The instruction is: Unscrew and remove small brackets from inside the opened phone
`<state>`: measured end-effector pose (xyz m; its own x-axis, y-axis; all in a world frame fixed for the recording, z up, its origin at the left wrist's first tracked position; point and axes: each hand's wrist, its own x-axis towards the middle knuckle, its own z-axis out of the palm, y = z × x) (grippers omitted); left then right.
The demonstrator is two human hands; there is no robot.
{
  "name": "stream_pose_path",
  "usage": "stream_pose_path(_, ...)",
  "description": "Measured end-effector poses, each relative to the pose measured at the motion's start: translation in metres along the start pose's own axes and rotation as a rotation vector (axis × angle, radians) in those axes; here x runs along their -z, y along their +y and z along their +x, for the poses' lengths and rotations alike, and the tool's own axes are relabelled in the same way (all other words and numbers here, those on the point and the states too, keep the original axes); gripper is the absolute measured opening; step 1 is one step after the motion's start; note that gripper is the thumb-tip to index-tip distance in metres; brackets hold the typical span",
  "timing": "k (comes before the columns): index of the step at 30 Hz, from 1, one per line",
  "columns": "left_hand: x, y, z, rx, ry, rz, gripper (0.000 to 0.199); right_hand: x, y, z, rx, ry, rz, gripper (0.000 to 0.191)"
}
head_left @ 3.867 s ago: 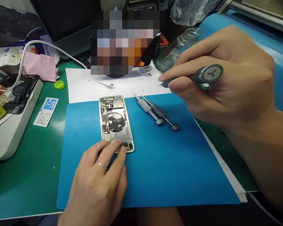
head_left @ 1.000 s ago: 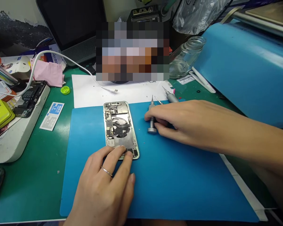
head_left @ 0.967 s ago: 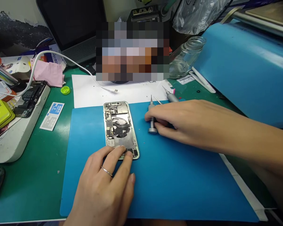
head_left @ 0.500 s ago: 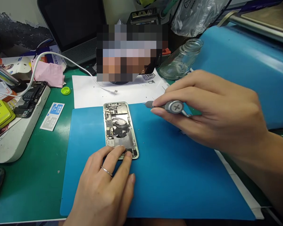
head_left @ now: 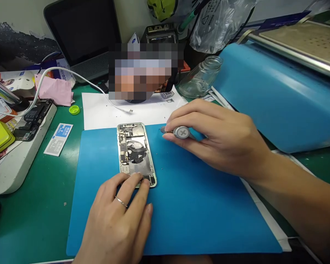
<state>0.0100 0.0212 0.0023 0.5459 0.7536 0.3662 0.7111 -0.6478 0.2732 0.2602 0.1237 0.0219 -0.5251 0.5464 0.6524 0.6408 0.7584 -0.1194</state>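
An opened smartphone point(head_left: 139, 152) lies on the blue mat point(head_left: 198, 212), its circuit board and inner metal plate exposed. My left hand point(head_left: 118, 216), with a ring on one finger, rests its stretched fingertips on the phone's lower end and hides part of that edge. To the right of the phone's upper half, my right hand point(head_left: 214, 135) pinches a grey screwdriver point(head_left: 182, 132) with a cross mark on its round cap. The screwdriver is held above the mat, apart from the phone; its tip is hard to make out.
A white sheet point(head_left: 99, 110) carries a cable end point(head_left: 131, 110). To the left lie a green cap point(head_left: 74, 110), a printed card point(head_left: 58, 139) and a white device point(head_left: 22, 172) bearing phone parts. A glass jar point(head_left: 200, 79) leans at the back, near a rolled blue mat point(head_left: 275, 99).
My right hand has moved left with the screwdriver, closer to the phone. My left hand stays on the phone's lower end. The whole view has shifted slightly.
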Motion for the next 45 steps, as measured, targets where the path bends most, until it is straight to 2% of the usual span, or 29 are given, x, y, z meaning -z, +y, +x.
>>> stream_pose_path(4, 0.001, 0.0, 0.0, 0.013, -0.013, -0.004, 0.032, 0.0, -0.002, -0.001, -0.019, 0.012, 0.035, 0.008)
stream_pose_path(9, 0.002, 0.001, 0.001, 0.022, -0.014, -0.005, 0.031, -0.001, -0.005, -0.002, -0.141, 0.051, 0.056, 0.009)
stream_pose_path(11, 0.002, 0.002, 0.002, 0.024, -0.016, -0.007, 0.031, 0.0, -0.006, -0.003, -0.197, 0.045, 0.069, 0.018)
stream_pose_path(19, 0.003, 0.003, 0.001, 0.03, -0.023, -0.021, 0.031, -0.005, -0.004, -0.006, -0.271, 0.063, 0.195, 0.049)
stream_pose_path(25, 0.004, 0.003, 0.002, 0.014, -0.016, -0.006, 0.033, -0.004, 0.0, -0.006, -0.314, -0.034, 0.16, 0.051)
stream_pose_path(31, 0.003, 0.003, 0.002, 0.019, -0.005, -0.007, 0.033, -0.005, -0.008, -0.006, -0.351, 0.039, 0.206, 0.047)
stream_pose_path(39, 0.003, 0.005, 0.002, 0.047, -0.003, -0.022, 0.034, -0.01, -0.011, -0.007, -0.393, -0.018, 0.368, 0.043)
stream_pose_path(45, 0.003, 0.005, 0.003, 0.046, -0.004, -0.04, 0.033, -0.012, -0.012, -0.008, -0.406, 0.005, 0.386, 0.043)
